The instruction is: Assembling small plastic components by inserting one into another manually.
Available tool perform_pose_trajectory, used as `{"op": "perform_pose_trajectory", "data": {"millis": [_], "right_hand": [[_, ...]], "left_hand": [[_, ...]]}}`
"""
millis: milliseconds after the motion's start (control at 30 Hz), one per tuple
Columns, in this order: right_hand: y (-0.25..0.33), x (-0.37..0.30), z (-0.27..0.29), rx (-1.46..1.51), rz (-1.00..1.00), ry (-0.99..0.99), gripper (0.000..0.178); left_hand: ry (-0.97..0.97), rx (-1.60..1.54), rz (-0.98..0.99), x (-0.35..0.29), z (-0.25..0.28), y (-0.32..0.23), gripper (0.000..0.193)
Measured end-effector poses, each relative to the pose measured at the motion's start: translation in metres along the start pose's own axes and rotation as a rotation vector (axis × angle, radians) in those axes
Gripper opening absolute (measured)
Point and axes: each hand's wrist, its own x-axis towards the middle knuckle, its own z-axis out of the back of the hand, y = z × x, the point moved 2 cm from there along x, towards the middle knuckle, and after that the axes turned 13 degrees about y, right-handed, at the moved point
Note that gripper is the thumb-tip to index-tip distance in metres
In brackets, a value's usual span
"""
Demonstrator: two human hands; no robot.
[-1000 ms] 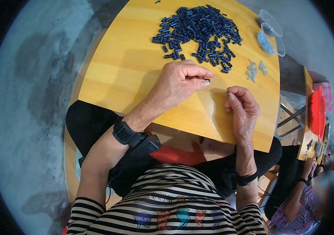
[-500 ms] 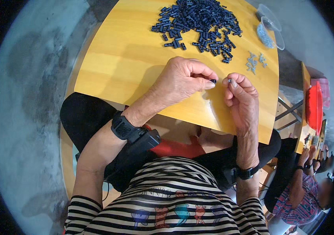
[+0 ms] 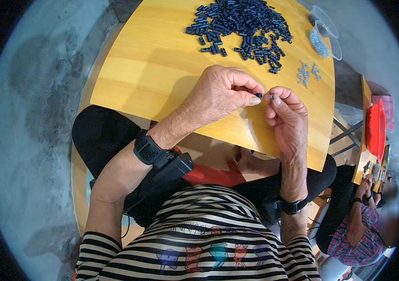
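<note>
Pinched between the thumb and fingers of my left hand [image 3: 223,93] is a small black plastic tube [image 3: 259,95], its end pointing right. Just right of it, my right hand [image 3: 289,112] is closed on a small silver screw [image 3: 271,96], mostly covered by the fingertips. The two sets of fingertips almost meet above the yellow wooden table [image 3: 138,70]; whether the tube and screw touch I cannot tell. Beyond my hands lies a big pile of similar black tubes [image 3: 246,25]. Loose silver screws [image 3: 303,75] lie in two small groups to its right.
At the table's far right edge stand clear plastic tubs, one holding many silver pieces [image 3: 319,45]. A red container [image 3: 375,131] rests on another table at right, where a person [image 3: 356,229] sits with hands over it. A grey surface [image 3: 26,140] is at left.
My two hands have come slightly closer together, bringing the tube nearer the screw. The view has shifted a little. Both grips stay the same.
</note>
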Motion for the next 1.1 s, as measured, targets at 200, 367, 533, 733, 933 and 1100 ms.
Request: {"op": "perform_pose_trajectory", "data": {"millis": [200,367,533,733,933,1100], "right_hand": [[0.0,0.0,-0.003,-0.011,0.022,0.0,0.012],[0.0,-0.001,-0.009,-0.049,0.024,-0.023,0.013],[-0.001,-0.001,-0.014,-0.069,0.042,-0.019,0.012],[-0.001,-0.002,-0.015,-0.026,0.046,-0.013,0.009],[0.0,-0.002,-0.013,-0.007,0.046,0.013,0.009],[0.001,-0.004,-0.004,-0.047,0.053,-0.052,0.009]], "left_hand": [[0.002,-0.003,0.022,0.0,0.0,-0.001,0.015],[-0.008,0.001,0.013,-0.001,0.0,0.0,0.016],[-0.016,0.003,0.058,-0.002,0.002,-0.001,0.017],[-0.035,0.041,0.051,-0.002,0.005,0.003,0.016],[-0.067,0.04,0.064,-0.003,0.008,0.004,0.014],[-0.081,0.022,0.059,-0.003,0.008,0.009,0.014]]}}
